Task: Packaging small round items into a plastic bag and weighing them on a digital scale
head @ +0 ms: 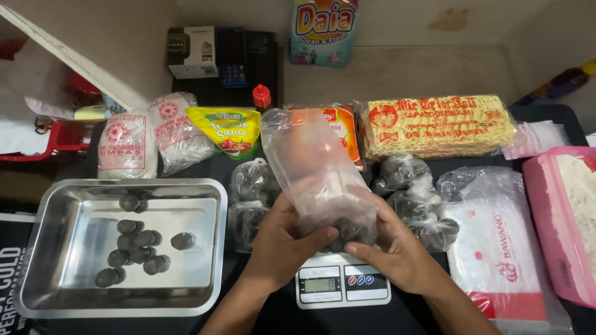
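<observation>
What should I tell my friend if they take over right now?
Left hand and right hand both grip the clear plastic bag, upright over the kitchen scale. Dark round pieces sit in its bottom.
Done: several filled, tied bags lie behind the scale.
Left: about a dozen dark pieces remain in the steel tray; the held bag is open at the top.

Two hands (282,245), one tray (37,248), one scale (341,286).

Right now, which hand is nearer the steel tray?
Left. The left hand grips the clear bag just right of the steel tray; the right hand holds the bag's far side.
</observation>
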